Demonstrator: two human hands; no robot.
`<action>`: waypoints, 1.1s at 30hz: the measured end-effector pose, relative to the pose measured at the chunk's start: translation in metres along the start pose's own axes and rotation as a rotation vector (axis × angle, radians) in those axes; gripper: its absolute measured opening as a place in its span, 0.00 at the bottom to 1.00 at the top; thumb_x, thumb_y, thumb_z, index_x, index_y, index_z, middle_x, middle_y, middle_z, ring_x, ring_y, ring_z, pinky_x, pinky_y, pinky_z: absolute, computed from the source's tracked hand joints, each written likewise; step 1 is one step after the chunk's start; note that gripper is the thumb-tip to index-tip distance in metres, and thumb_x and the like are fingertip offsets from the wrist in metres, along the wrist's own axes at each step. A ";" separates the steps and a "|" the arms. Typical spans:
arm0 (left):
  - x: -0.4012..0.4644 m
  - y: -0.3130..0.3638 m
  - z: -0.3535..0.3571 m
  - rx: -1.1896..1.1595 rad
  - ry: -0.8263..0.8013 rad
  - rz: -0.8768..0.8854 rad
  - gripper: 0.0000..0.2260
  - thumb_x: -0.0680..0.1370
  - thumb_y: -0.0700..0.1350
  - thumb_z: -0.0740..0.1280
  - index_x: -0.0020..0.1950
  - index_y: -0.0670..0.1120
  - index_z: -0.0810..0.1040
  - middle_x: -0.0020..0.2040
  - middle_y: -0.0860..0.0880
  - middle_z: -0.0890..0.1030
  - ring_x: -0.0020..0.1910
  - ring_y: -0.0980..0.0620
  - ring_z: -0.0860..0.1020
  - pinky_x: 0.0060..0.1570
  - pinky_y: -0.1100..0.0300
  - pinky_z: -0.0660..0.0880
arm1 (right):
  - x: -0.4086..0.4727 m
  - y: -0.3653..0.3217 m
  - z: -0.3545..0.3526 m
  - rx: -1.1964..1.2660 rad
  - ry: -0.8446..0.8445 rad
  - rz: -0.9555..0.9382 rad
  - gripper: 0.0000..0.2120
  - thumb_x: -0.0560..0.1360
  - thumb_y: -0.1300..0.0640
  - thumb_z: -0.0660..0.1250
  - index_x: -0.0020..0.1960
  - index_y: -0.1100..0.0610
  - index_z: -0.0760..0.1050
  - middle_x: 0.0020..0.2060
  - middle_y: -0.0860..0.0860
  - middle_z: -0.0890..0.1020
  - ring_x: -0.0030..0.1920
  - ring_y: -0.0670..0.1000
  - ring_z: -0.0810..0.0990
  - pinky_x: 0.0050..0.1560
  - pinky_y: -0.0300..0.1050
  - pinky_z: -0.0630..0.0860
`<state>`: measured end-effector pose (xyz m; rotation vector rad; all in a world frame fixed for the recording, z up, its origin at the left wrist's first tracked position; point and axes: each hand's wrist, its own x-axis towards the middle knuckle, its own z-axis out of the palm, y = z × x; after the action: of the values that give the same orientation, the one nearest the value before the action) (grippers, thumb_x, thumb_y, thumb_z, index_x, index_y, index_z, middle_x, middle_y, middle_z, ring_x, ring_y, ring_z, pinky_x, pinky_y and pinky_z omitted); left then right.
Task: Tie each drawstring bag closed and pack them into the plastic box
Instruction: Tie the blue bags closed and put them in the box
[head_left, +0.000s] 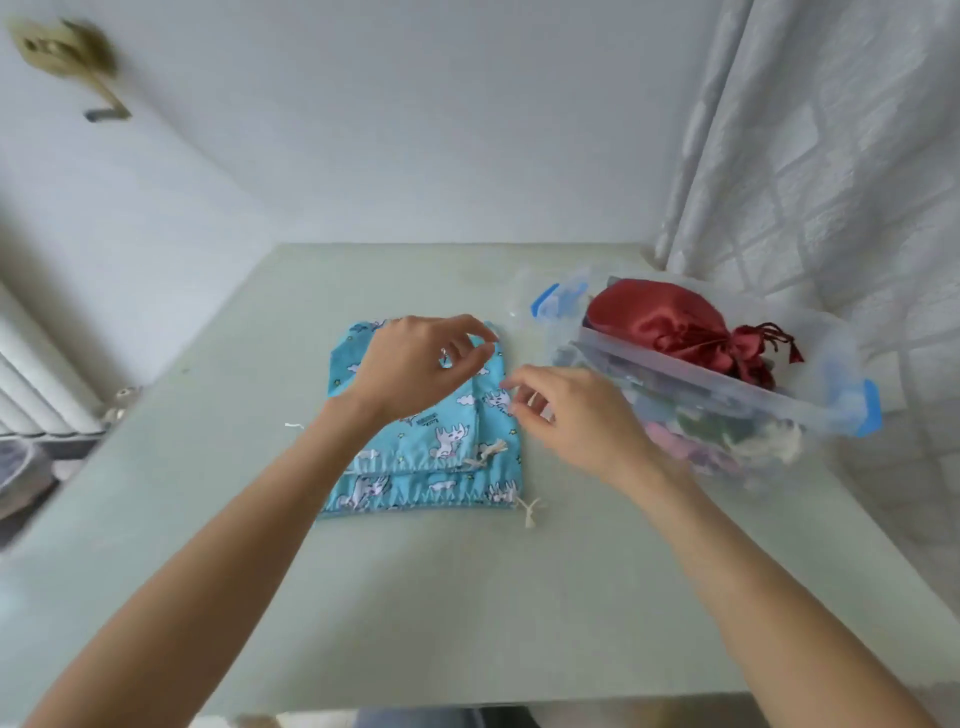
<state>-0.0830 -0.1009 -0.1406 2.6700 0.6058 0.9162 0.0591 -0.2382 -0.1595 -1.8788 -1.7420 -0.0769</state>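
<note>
The pale green bench (467, 597) filled the lower view. At its three o'clock side stood the clear plastic box with blue latches (810, 410), tilted, already holding several bags, with a dark red satin drawstring bag (660, 325) tied and lying on top. At the centre lay the light blue cotton drawstring bag printed with white animals (441, 447), flat and folded, its gathered mouth along the six o'clock edge and its long axis running roughly twelve to six. A cream drawstring knot (488, 451) sat on the fold and a second cream cord end (529, 510) trailed off the five o'clock corner.

The left hand (415, 369) hovered over the bag's twelve o'clock end, fingers curled, thumb and forefinger apparently pinching the far corner. The right hand (566, 415) was at the bag's three o'clock edge, fingertips drawn together at the hem; motion blur made it impossible to tell whether they gripped it. The box lay at three o'clock from the bag, nearer the right hand, so that hand was probably better placed to carry it across.
</note>
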 end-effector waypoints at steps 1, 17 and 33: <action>-0.014 -0.009 -0.001 0.014 -0.065 -0.036 0.15 0.74 0.61 0.60 0.51 0.55 0.80 0.36 0.61 0.80 0.37 0.63 0.77 0.42 0.58 0.77 | -0.003 -0.002 0.015 0.010 -0.072 0.022 0.08 0.74 0.53 0.66 0.53 0.50 0.78 0.39 0.43 0.81 0.38 0.47 0.79 0.41 0.45 0.76; -0.139 -0.107 -0.023 -0.003 -0.218 -0.472 0.08 0.73 0.46 0.71 0.52 0.50 0.79 0.39 0.58 0.78 0.39 0.58 0.76 0.39 0.67 0.69 | 0.005 -0.008 0.065 0.169 -0.099 0.230 0.09 0.74 0.51 0.69 0.48 0.56 0.80 0.41 0.48 0.82 0.41 0.45 0.78 0.42 0.40 0.71; -0.113 -0.094 -0.022 -0.731 0.393 -0.633 0.05 0.81 0.43 0.58 0.47 0.44 0.69 0.56 0.48 0.80 0.51 0.50 0.82 0.50 0.61 0.77 | -0.002 0.008 0.061 0.303 0.074 0.399 0.14 0.76 0.48 0.63 0.41 0.59 0.75 0.32 0.47 0.76 0.33 0.46 0.73 0.34 0.36 0.66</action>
<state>-0.2058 -0.0678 -0.2172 1.5298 0.9050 1.1665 0.0463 -0.2131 -0.2144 -1.9254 -1.2229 0.2527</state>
